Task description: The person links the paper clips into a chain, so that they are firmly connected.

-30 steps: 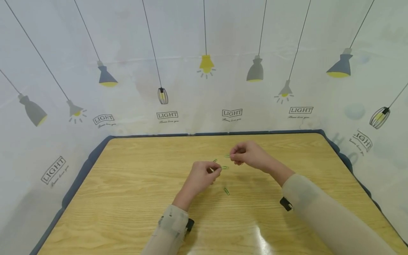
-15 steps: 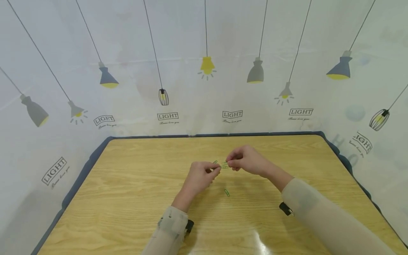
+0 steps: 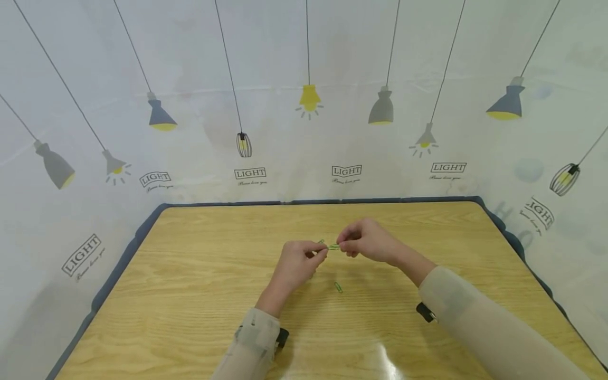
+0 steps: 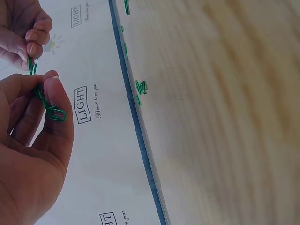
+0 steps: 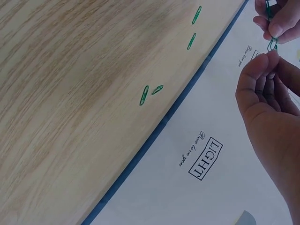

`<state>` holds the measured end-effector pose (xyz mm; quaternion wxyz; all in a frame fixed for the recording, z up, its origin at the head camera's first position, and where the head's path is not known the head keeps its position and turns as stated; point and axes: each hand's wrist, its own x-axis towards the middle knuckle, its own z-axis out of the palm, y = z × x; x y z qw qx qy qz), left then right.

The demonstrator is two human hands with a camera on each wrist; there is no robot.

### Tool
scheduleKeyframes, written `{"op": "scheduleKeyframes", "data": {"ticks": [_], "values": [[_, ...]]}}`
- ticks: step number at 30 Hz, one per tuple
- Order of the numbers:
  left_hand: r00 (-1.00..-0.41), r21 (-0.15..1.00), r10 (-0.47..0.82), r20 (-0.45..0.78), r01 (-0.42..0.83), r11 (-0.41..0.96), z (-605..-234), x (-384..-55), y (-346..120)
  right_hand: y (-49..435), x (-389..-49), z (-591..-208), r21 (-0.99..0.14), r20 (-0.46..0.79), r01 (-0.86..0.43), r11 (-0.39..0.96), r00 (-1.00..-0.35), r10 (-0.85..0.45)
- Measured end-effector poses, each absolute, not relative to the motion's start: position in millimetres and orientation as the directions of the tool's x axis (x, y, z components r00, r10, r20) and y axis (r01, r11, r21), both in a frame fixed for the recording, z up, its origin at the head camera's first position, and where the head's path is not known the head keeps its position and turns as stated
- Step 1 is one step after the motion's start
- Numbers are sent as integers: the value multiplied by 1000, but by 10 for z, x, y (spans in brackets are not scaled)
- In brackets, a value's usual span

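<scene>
- Where my two hands come close together over the table, green paper clips (image 3: 334, 247) span the narrow gap between my fingertips; they touch or overlap, but I cannot tell whether their ends are hooked through each other.
- Past my left thumb a trailing clip (image 4: 57, 115) sticks out, seemingly linked to the one I pinch, so I judge that a short chain is begun; how many clips it holds, my fingers hide.
- My left hand (image 3: 300, 259) is closed to a pinch, thumb and forefinger nipping the chain, the other fingers bent in behind.
- My right hand (image 3: 370, 240) pinches too, thumb against forefinger, with hold of the far end of a clip (image 5: 273, 45) that reaches toward my left fingers. I take this join to be the step in hand, not surely finished.
- Lower down, at least four loose clips (image 5: 144, 95) lie apart from the chain on the wooden table (image 3: 190, 295). If all are meant for it, I'd reckon most of the linking is left.
- Around the work are my pale sleeves (image 3: 480, 311), and beyond the table's far edge a white wall (image 3: 199, 68) printed with hanging lamps.
</scene>
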<state>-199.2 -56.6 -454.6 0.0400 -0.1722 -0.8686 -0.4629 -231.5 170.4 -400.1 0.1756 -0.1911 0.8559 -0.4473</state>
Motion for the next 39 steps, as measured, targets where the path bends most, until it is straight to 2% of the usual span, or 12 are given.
{"op": "scheduleKeyframes", "data": {"ticks": [8,16,23,30,39], "values": [[-941,797,251,226,327,508,-4539,-1983,-577,1769,-2326,-4054,-838,-124,-173,518,-863,-489],[-946,839,272,175,288,462,-4563,-1991,-565,1786,-2290,-4098,-800,-102,-174,574,-904,-415],[-953,897,285,100,210,389,-4594,-2004,-543,1729,-2226,-4106,-788,-5,-201,581,-943,-332],[-941,916,334,50,176,360,-4574,-2009,-504,1656,-2141,-4082,-752,156,-321,576,-935,-318],[-934,902,353,58,200,383,-4484,-2031,-444,1598,-2105,-4034,-741,181,-346,575,-928,-325]]}}
